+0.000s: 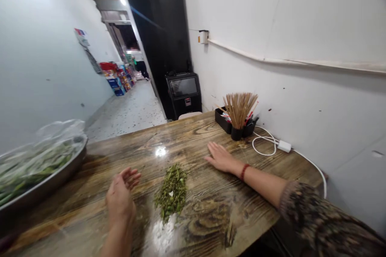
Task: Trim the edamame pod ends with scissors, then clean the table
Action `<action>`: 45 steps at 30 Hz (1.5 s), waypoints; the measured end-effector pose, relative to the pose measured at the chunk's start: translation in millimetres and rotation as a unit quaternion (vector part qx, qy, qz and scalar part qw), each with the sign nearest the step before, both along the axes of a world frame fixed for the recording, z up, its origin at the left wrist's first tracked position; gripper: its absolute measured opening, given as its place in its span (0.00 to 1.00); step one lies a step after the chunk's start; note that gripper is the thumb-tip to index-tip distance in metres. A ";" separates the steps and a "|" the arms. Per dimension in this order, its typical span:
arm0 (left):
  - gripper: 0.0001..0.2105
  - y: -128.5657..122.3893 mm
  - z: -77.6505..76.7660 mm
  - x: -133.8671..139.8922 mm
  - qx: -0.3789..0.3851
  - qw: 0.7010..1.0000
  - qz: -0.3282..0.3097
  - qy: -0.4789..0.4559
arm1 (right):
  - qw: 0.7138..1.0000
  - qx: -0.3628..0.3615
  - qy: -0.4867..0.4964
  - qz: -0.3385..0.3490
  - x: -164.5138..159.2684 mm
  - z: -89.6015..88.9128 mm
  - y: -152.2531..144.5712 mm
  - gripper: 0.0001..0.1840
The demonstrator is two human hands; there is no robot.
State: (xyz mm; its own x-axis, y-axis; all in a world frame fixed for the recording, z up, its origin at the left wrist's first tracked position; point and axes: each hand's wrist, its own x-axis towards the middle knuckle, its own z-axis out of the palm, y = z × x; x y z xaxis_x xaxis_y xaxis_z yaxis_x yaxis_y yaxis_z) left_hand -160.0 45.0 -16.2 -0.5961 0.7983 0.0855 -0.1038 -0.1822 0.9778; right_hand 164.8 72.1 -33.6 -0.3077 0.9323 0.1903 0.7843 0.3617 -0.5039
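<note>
A small heap of dried green leaves lies on the wooden table, with a white fleck on top. To its left, my left hand is held with the palm turned toward the heap, fingers loosely curved and apart, holding nothing. My right hand lies flat on the tabletop, palm down, beyond the heap to the right. Its fingers are stretched out and it holds nothing. A red beaded bracelet circles the right wrist.
A large metal basin of green vegetables under clear plastic stands at the left. Wooden skewers fill a black holder near the wall, beside a black box. A white cable with an adapter lies at the right. A person stands far back.
</note>
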 end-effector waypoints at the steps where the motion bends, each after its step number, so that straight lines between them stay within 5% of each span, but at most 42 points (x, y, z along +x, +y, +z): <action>1: 0.17 -0.7 1.8 2.1 0.002 1.000 -0.009 0.002 | 1.000 0.000 -0.006 0.009 -17.9 1.8 0.9 0.32; 5: 0.18 0.3 4.9 6.4 -0.040 0.999 -0.021 -0.002 | 0.979 0.025 -0.011 0.204 -95.0 2.7 -22.4 0.38; 8: 0.18 -0.2 5.7 6.3 -0.050 0.999 -0.012 -0.008 | 0.957 0.038 0.023 0.288 -110.3 8.4 -31.8 0.39; 12: 0.17 -4.2 11.8 3.0 -0.040 0.998 -0.010 -0.057 | 0.996 -0.024 -0.003 0.083 -49.6 28.3 18.9 0.30; 15: 0.16 -6.4 15.9 -2.2 -0.043 0.994 -0.009 -0.101 | 0.999 -0.035 -0.017 -0.025 0.7 42.9 77.4 0.27; 19: 0.16 -6.1 15.3 -8.5 -0.045 0.994 0.003 -0.098 | 0.997 -0.040 -0.041 -0.059 -12.6 46.2 102.0 0.30; 23: 0.17 -4.9 12.5 -10.1 -0.065 0.994 0.014 -0.084 | 0.991 -0.031 -0.051 0.121 -98.6 23.1 60.4 0.32; 25: 0.17 -5.6 12.2 -9.7 -0.072 0.993 0.011 -0.092 | 0.938 0.020 -0.015 0.345 -127.8 13.1 43.4 0.33; 26: 0.17 -6.4 12.3 -9.2 -0.071 0.993 0.009 -0.098 | 0.931 0.037 0.001 0.364 -132.4 11.3 41.8 0.33; 27: 0.17 -7.4 12.6 -8.6 -0.066 0.993 0.009 -0.101 | 0.941 0.040 0.004 0.335 -129.6 12.0 45.9 0.32; 30: 0.18 -11.2 13.4 -6.4 -0.042 0.993 0.018 -0.104 | 0.997 0.000 -0.015 0.081 -88.3 23.7 89.0 0.28; 33: 0.21 -14.6 13.5 -4.7 -0.027 0.994 0.021 -0.103 | 0.999 -0.026 -0.017 -0.041 -40.0 34.2 149.7 0.28; 36: 0.23 -16.5 12.6 -4.5 -0.019 0.995 0.020 -0.100 | 0.996 -0.048 -0.022 -0.077 -37.9 33.9 186.1 0.32; 38: 0.24 -17.1 11.6 -5.6 -0.017 0.995 0.024 -0.096 | 0.998 -0.046 -0.022 -0.031 -70.5 28.2 184.1 0.32; 41: 0.24 -17.9 10.3 -9.1 -0.023 0.995 0.038 -0.093 | 0.993 -0.031 -0.013 0.114 -144.4 15.6 143.4 0.32; 45: 0.25 -20.3 10.4 -12.7 -0.025 0.993 0.054 -0.098 | 0.936 0.003 0.019 0.352 -205.3 5.9 91.3 0.29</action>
